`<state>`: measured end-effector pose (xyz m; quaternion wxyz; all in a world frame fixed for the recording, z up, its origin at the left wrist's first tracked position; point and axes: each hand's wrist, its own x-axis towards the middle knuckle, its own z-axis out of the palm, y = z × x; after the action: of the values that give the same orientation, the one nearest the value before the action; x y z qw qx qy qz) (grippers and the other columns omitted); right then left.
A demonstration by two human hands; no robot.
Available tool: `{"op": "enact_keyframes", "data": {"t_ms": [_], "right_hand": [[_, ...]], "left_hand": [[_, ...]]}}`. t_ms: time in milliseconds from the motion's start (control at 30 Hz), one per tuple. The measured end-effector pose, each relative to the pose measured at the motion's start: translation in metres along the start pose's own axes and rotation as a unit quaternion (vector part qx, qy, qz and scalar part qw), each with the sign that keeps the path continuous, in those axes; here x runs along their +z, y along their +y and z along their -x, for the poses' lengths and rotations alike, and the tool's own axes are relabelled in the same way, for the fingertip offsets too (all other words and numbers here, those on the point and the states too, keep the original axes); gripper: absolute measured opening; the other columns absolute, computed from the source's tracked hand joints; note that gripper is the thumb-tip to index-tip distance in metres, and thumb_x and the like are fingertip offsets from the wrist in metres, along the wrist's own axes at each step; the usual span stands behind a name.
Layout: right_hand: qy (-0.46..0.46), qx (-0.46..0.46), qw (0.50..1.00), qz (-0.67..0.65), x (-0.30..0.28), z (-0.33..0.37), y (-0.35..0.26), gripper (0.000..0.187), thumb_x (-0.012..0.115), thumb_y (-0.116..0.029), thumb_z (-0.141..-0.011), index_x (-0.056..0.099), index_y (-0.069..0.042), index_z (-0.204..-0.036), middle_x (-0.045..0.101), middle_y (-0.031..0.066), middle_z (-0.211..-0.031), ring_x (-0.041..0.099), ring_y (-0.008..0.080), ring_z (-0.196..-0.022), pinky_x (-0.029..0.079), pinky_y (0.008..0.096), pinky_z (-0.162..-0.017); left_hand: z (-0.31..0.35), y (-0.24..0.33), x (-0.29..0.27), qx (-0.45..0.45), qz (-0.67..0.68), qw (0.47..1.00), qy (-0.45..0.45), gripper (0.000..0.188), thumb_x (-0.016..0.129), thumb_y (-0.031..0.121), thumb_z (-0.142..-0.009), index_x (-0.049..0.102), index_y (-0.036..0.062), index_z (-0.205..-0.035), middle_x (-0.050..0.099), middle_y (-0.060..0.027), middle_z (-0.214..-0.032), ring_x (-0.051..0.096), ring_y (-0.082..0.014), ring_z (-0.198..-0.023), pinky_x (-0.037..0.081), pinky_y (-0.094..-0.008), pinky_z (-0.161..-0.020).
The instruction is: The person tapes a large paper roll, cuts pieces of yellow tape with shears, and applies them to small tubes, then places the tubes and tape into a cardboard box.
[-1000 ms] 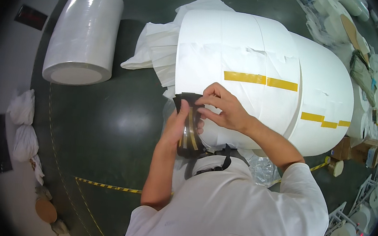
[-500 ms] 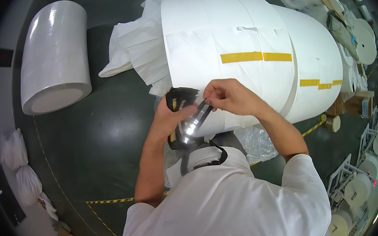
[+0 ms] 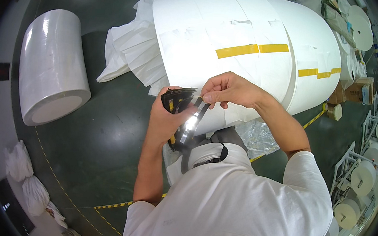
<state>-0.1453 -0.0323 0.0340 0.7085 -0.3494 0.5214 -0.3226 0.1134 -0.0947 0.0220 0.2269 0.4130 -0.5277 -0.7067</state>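
Observation:
A bundle of dark, flat strips (image 3: 175, 100) with yellow patches stands in my left hand (image 3: 163, 120), my fingers wrapped round its side and my thumb across it. One glossy silver-black strip (image 3: 191, 123) leans away from the bundle. Its upper end is pinched between the thumb and fingertips of my right hand (image 3: 230, 89). What kind of strips these are, I cannot make out. Just beyond both hands lies a huge white roll (image 3: 197, 32) with yellow tape (image 3: 237, 51) across its side.
Another large white roll (image 3: 318, 32) adjoins the first on the right. Crumpled white sheeting (image 3: 134, 51) spreads from its left end. A wrapped roll (image 3: 55, 66) lies on the dark green floor (image 3: 106, 128) at left. Cardboard boxes (image 3: 357, 91) and racks with smaller rolls (image 3: 362, 179) line the right.
The view has shifted slightly. My left hand has moved up a little along the bundle, whose strips now look more fanned at the top. My right hand still pinches the glossy strip.

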Motion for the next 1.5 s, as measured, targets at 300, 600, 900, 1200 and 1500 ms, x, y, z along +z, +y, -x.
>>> {"op": "enact_keyframes", "data": {"t_ms": [300, 600, 900, 1200, 1500], "right_hand": [[0.063, -0.036, 0.996, 0.045, 0.008, 0.001, 0.002, 0.017, 0.086, -0.020, -0.102, 0.082, -0.004, -0.101, 0.071, -0.0026, -0.080, 0.057, 0.0062, -0.067, 0.045, 0.0240, -0.059], [0.208, -0.240, 0.915, 0.247, 0.028, 0.018, 0.008, 0.017, 0.088, -0.018, -0.097, 0.083, -0.004, -0.105, 0.080, 0.0038, -0.090, 0.074, 0.0121, -0.083, 0.056, 0.0288, -0.070], [0.086, -0.065, 0.994, 0.006, 0.000, 0.011, 0.007, 0.016, 0.081, -0.021, -0.105, 0.083, -0.005, -0.101, 0.079, 0.0025, -0.085, 0.067, 0.0056, -0.068, 0.046, 0.0217, -0.054], [0.050, -0.108, 0.993, -0.022, 0.028, 0.009, 0.038, 0.028, 0.077, -0.018, -0.107, 0.068, -0.004, -0.130, 0.075, 0.0032, -0.107, 0.070, 0.0084, -0.097, 0.054, 0.0245, -0.074], [-0.015, -0.097, 0.995, 0.011, 0.019, 0.022, 0.027, 0.015, 0.070, -0.005, -0.104, 0.072, 0.000, -0.118, 0.079, 0.0042, -0.097, 0.070, 0.0096, -0.083, 0.056, 0.0277, -0.074]], "left_hand": [[0.000, -0.002, 0.013, 0.032, 0.050, 0.998, 0.018, 0.059, 0.093, -0.002, -0.085, 0.061, 0.0014, -0.133, 0.078, -0.0072, -0.110, 0.074, -0.0123, -0.100, 0.061, -0.0291, -0.090], [0.002, -0.011, 0.020, 0.056, 0.073, 0.995, 0.047, 0.059, 0.089, -0.007, -0.090, 0.059, -0.0009, -0.140, 0.076, -0.0098, -0.119, 0.075, -0.0150, -0.109, 0.061, -0.0310, -0.098], [0.005, 0.007, 0.017, 0.067, 0.032, 0.997, -0.004, 0.069, 0.090, -0.006, -0.089, 0.055, 0.0001, -0.148, 0.079, -0.0074, -0.113, 0.076, -0.0125, -0.101, 0.062, -0.0270, -0.090], [-0.006, -0.031, 0.031, 0.130, 0.071, 0.964, 0.219, 0.051, 0.089, 0.002, -0.094, 0.059, 0.0014, -0.135, 0.073, -0.0062, -0.113, 0.070, -0.0110, -0.097, 0.060, -0.0278, -0.085], [0.001, -0.021, 0.000, -0.016, 0.332, 0.891, 0.308, 0.019, 0.072, 0.023, -0.110, 0.069, 0.0065, -0.119, 0.072, -0.0068, -0.100, 0.066, -0.0168, -0.076, 0.059, -0.0342, -0.067]]}}
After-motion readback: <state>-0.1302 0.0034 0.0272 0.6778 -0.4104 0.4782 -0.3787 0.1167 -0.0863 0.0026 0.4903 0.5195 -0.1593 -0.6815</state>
